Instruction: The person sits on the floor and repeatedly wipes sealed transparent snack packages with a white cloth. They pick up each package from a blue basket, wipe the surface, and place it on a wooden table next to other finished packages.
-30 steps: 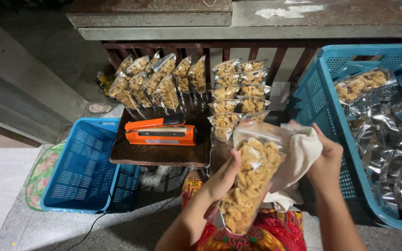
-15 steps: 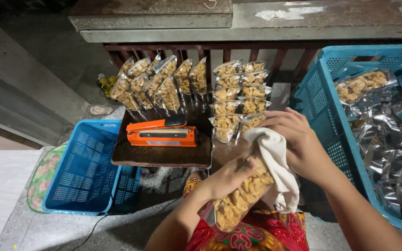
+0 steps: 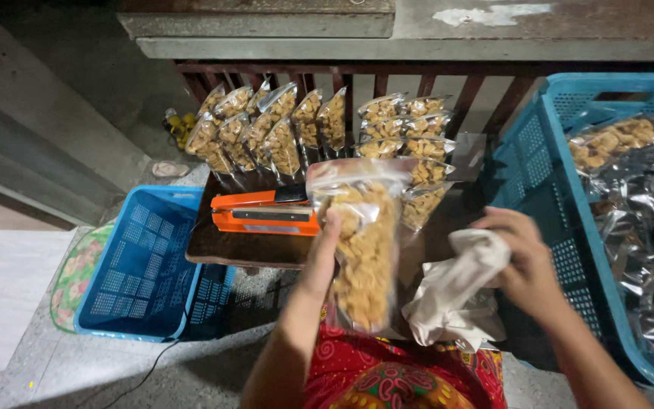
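Two hands are busy just in front of the orange bag sealer (image 3: 266,218). Left hand (image 3: 325,250) has its grip pinching a clear snack bag (image 3: 363,242) upright. Right hand (image 3: 522,261) squeezes a white cloth (image 3: 456,291) beside it.

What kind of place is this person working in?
Probably a small home snack-packing spot, set low to the ground. Rows of clear filled snack bags stand behind an orange heat sealer, and the left hand holds up another clear bag of fried snacks beside blue plastic crates.
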